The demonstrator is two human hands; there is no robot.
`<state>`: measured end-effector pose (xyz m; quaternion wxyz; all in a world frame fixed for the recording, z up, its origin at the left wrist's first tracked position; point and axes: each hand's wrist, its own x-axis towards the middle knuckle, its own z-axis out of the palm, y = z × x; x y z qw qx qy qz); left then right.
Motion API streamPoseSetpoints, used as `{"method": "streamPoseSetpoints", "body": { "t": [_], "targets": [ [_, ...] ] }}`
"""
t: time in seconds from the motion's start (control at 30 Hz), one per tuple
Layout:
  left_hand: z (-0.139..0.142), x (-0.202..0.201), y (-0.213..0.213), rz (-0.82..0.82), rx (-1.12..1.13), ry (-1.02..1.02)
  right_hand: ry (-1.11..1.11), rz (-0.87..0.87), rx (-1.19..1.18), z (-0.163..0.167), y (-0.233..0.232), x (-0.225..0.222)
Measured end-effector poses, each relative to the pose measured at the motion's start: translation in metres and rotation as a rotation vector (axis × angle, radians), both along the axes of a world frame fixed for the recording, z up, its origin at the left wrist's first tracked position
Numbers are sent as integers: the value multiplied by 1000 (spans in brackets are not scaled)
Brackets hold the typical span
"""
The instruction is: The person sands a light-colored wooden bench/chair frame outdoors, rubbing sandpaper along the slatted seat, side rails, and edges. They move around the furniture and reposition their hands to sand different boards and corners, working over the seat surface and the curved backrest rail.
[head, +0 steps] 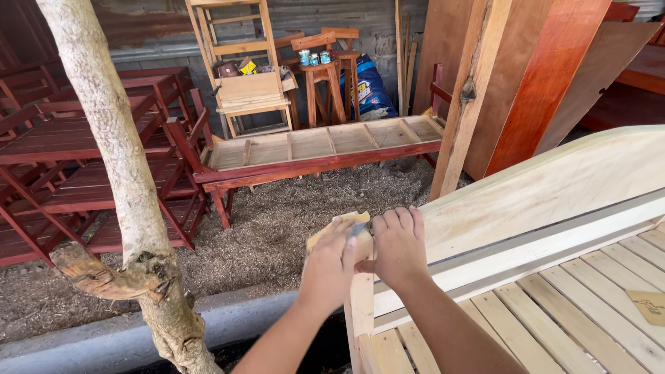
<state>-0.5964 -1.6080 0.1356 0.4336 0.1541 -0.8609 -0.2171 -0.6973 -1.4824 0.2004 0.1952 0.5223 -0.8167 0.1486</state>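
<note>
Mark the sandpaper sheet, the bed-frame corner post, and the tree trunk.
sandpaper sheet [331,230], head view, tan edge showing above the left hand
corner post [361,305], head view, bare wood face below the hands
tree trunk [114,138], head view, mid-trunk bark

Bare matt wood headboard [540,201] — glossy red benches [76,138]

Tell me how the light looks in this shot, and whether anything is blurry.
Head view: soft, even daylight, no hard shadows or glare; the pale unpainted wooden bed frame is brightest. The left hand and right hand on the yellow sandpaper sheet look slightly soft; the grey tree trunk stays sharp.
</note>
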Motion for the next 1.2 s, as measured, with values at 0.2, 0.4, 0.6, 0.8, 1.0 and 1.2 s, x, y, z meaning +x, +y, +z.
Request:
{"method": "streamPoseSetpoints", "body": {
  "t": [0.2, 0.4, 0.6, 0.8, 1.0, 1.2],
  "targets": [
    [48, -32, -19, 135, 218, -271, -12, 49, -122, -8, 3, -7],
    [31, -6, -18, -68, -115, -185, 45, 90, -21, -14, 6, -24],
    [53, -22, 1, 64, 157, -313, 126, -56, 41, -17, 4, -24],
    [39, 11, 15, -36, -123, -357, 91, -38, -88, -19, 11, -27],
    [44, 10, 37, 93, -225, -374, 133, -41, -66, -30, 10, -36],
    [38, 22, 31, 96, -517, -324, 129, -33, -104, -37, 10, -39]
  ]
}}
